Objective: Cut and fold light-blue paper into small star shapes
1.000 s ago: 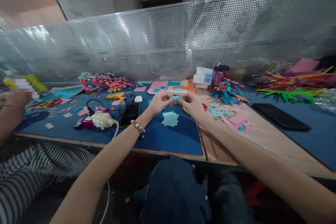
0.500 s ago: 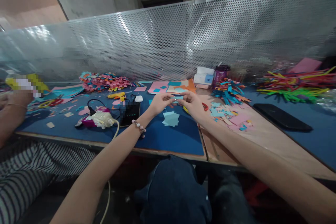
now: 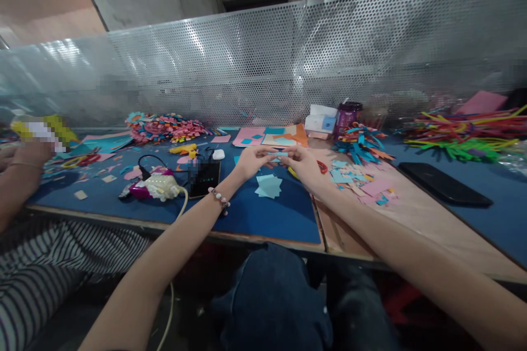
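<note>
1. Perforated metal screen (image 3: 230, 77): we face it, twelve o'clock.
2. Blue tabletop (image 3: 288, 222): below our hands.
3. Our left hand (image 3: 252, 162) and right hand (image 3: 301, 160): close together, each pinching item 5.
4. Pale-blue paper stack (image 3: 268, 186), fanned: on the tabletop, six o'clock from our hands.
5. Small blue paper piece (image 3: 276, 154): between our hands, gripped at nine and three o'clock.

The person's left arm (image 3: 164, 255) slants in from the lower left and the right arm (image 3: 395, 241) from the lower right, both bare and extended forward. The left hand (image 3: 252, 162) and right hand (image 3: 301, 162) face each other closely — fingers curved inward, thumbs and fingertips drawn into pinches.
</note>
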